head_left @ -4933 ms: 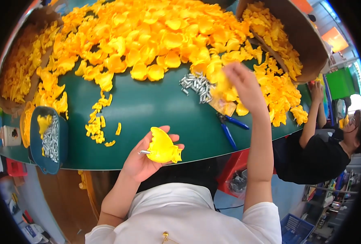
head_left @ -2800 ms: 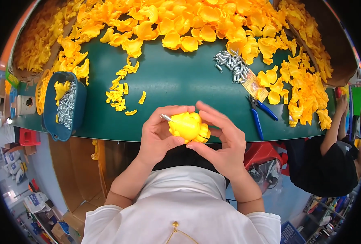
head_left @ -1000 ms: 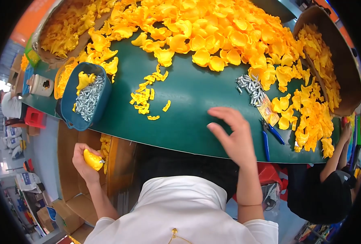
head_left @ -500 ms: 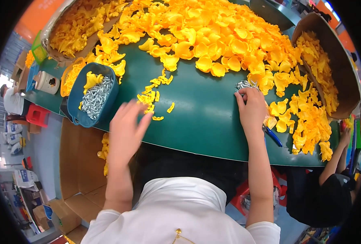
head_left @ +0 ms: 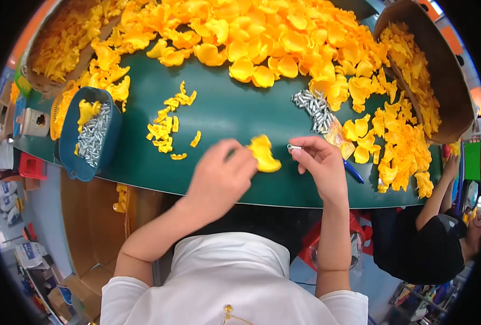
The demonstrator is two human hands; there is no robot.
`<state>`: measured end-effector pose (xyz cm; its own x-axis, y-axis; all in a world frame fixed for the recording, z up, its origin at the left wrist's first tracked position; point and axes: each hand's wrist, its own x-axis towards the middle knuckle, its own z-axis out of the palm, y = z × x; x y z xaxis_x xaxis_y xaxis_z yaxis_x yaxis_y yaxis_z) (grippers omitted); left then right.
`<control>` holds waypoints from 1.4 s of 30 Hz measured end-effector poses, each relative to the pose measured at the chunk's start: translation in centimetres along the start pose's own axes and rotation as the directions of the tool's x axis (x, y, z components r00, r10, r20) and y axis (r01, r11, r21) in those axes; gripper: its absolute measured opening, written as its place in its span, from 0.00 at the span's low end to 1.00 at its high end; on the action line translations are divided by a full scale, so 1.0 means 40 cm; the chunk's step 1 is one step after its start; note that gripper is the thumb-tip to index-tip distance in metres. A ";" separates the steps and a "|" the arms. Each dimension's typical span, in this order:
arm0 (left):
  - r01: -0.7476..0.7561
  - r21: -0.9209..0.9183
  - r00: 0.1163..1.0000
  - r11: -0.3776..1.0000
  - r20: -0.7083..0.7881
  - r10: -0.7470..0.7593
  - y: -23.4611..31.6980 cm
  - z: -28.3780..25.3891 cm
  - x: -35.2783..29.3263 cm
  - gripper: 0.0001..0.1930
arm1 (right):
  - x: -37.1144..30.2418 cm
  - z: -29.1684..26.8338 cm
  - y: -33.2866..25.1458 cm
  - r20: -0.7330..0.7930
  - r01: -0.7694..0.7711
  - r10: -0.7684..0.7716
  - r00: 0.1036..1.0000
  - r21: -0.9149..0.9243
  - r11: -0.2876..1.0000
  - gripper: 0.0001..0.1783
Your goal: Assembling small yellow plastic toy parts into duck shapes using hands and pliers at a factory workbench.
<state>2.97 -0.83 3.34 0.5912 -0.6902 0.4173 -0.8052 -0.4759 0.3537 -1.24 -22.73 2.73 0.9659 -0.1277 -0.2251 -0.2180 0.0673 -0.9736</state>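
Observation:
In front of me my left hand (head_left: pixel 221 176), a little blurred, is closed with a curved yellow plastic piece (head_left: pixel 264 156) at its fingertips. Between thumb and forefinger of my right hand (head_left: pixel 322 167) is a small silver metal pin (head_left: pixel 293 147), its round end facing the yellow piece. A narrow gap separates the pin from that piece. Just beyond my right hand lies a heap of similar metal pins (head_left: pixel 315 111). Small yellow strips (head_left: pixel 164 130) are scattered on the green table (head_left: pixel 213 103) to the left.
A blue basket (head_left: pixel 70 142) with metal pins stands at the left edge. Yellow shell-shaped parts (head_left: pixel 283 40) pile up at the back. An open carton (head_left: pixel 451 81) bounds the right side. A blue-handled tool (head_left: pixel 354 172) lies by my right wrist; another person (head_left: pixel 427 246) sits at far right.
My left hand has moved right from beside the yellow strips and now has a yellow piece. My right hand has come back from the pin heap toward me with one pin.

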 end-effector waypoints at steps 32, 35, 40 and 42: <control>-0.090 -0.049 0.995 0.995 -0.035 0.088 0.000 0.083 -0.057 0.10 | 0.025 -0.007 -0.007 0.152 -0.244 0.255 0.955 -0.088 0.966 0.09; -0.086 -0.046 0.996 0.995 -0.037 0.084 0.004 0.081 -0.055 0.10 | 0.025 -0.008 -0.006 0.162 -0.242 0.252 0.954 -0.079 0.967 0.09; -0.088 -0.046 0.996 0.995 -0.027 0.087 0.003 0.083 -0.053 0.10 | 0.026 -0.005 0.006 0.138 -0.221 0.228 0.964 -0.063 0.973 0.09; -0.083 -0.048 0.996 0.995 -0.022 0.082 0.003 0.083 -0.054 0.10 | 0.024 -0.007 0.008 0.139 -0.220 0.227 0.964 -0.069 0.973 0.09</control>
<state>1.42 -1.20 -0.31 0.5244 -0.7148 0.4627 -0.8482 -0.3907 0.3577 -0.42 -23.09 2.20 0.9008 0.0295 -0.4332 -0.4339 0.0257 -0.9006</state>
